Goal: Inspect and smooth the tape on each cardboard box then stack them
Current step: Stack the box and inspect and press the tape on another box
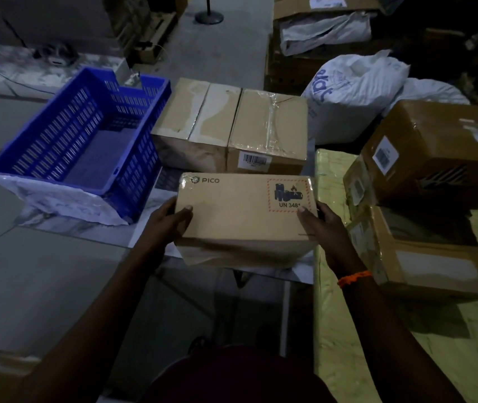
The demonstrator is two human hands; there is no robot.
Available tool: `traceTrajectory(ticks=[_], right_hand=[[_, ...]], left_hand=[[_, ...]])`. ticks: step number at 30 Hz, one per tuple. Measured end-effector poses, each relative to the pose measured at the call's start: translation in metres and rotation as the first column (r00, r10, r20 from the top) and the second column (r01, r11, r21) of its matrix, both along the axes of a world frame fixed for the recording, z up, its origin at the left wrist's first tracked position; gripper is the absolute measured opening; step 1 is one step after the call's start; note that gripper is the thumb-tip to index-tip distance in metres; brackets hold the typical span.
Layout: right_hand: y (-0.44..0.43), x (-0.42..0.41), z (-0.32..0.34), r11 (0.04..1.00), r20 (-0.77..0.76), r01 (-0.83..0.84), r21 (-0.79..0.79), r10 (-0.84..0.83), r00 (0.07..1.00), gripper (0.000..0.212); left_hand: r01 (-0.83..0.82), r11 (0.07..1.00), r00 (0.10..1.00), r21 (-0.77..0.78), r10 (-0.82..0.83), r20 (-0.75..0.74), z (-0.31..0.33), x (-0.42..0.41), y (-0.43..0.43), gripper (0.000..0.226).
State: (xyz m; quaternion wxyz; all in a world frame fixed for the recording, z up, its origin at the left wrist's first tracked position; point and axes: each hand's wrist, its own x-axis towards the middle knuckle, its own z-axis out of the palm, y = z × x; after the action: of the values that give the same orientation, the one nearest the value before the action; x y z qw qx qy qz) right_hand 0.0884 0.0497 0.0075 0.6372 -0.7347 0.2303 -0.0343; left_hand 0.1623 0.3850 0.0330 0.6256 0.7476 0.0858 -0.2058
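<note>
Left hand: the left hand (171, 219) grips the left end of the PICO box (243, 216), thumb on its top face, fingers curled out of sight round the side.
Right hand: the right hand (323, 228) grips the right end, thumb on top; an orange band (354, 278) circles the wrist.
PICO box: held between both hands right in front of the person; whether it rests on anything cannot be told. "PICO" is printed at the top left.
Hazard label (288, 194): red hatched border, battery and flame symbols, "UN 348", the last digit half under the thumb.
Right side: two stacked boxes (435, 152) on yellow wrapping (348, 344); their labels are unreadable.
Behind: two taped boxes side by side, the right one (269, 132) bearing a barcode sticker (255, 162).
Left: blue slotted crate (86, 141).
Far: white bags (354, 91) with partial blue lettering.
</note>
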Motion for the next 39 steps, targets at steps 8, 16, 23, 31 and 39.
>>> traceTrajectory(ticks=[8, 16, 23, 31, 39], right_hand=[[0.013, -0.004, 0.018, 0.99, 0.092, 0.141, 0.002, -0.141, 0.986, 0.036], [0.029, -0.051, 0.002, 0.965, -0.022, 0.224, 0.135, -0.223, 0.975, 0.039], [0.029, -0.081, -0.023, 0.986, -0.096, 0.153, 0.073, -0.146, 0.985, 0.031], [0.03, -0.087, -0.049, 0.99, -0.159, 0.129, -0.05, -0.135, 0.978, 0.035], [0.011, -0.042, -0.052, 0.996, -0.202, 0.053, -0.077, -0.068, 0.977, 0.059]], left_hand=[[-0.203, 0.965, 0.976, -0.164, 0.212, 0.04, 0.01, -0.013, -0.002, 0.024], [-0.302, 0.941, 0.952, -0.152, 0.291, -0.092, -0.013, -0.046, 0.0, 0.025], [-0.174, 0.983, 0.983, -0.061, 0.17, -0.064, -0.048, -0.071, 0.024, 0.044], [-0.181, 0.983, 0.982, -0.013, 0.18, -0.05, -0.057, -0.081, 0.015, 0.027], [-0.032, 0.995, 0.999, 0.097, 0.032, 0.009, -0.056, -0.038, 0.011, 0.054]])
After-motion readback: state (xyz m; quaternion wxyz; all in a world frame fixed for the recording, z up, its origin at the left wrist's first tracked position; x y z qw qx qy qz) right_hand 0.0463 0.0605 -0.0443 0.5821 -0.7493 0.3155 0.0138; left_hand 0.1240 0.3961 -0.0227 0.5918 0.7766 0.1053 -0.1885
